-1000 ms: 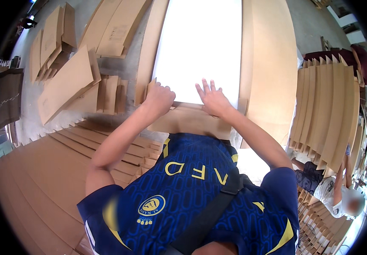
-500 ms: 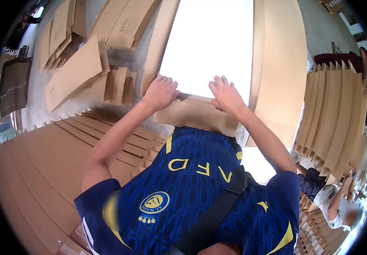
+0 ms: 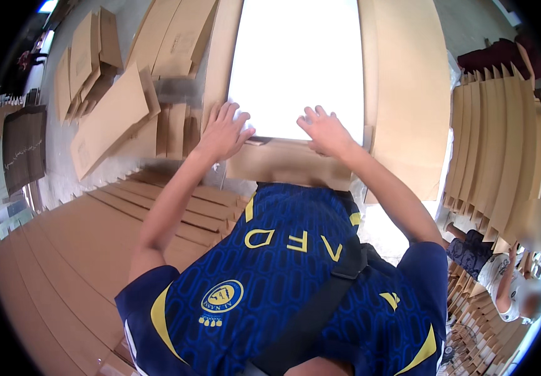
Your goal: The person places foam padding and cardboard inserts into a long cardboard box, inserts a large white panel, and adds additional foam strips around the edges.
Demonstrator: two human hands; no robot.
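A bright white flat panel (image 3: 298, 69) lies in an opened cardboard box (image 3: 289, 164), whose near flap hangs toward my body. My left hand (image 3: 221, 133) is at the panel's near left corner, palm down, with its fingers spread over the corner and the left cardboard side. At the near edge, to the right of the middle, my right hand (image 3: 330, 133) rests with fingers apart and slightly bent on the white surface. Its thumb side lies by the near flap. Neither hand is seen wrapped round anything; the undersides of both are hidden.
A wide cardboard flap (image 3: 408, 94) spreads right of the panel. Folded cartons (image 3: 111, 119) lie on the floor at left, with stacked cardboard (image 3: 70, 250) nearer. Upright cardboard sheets (image 3: 493, 150) stand at right, where a person (image 3: 502, 276) in a light top is beside more stacks.
My left hand has shifted a little left and its fingers have spread from a more closed shape. The right hand stays near the same edge. The whole view has shifted slightly.
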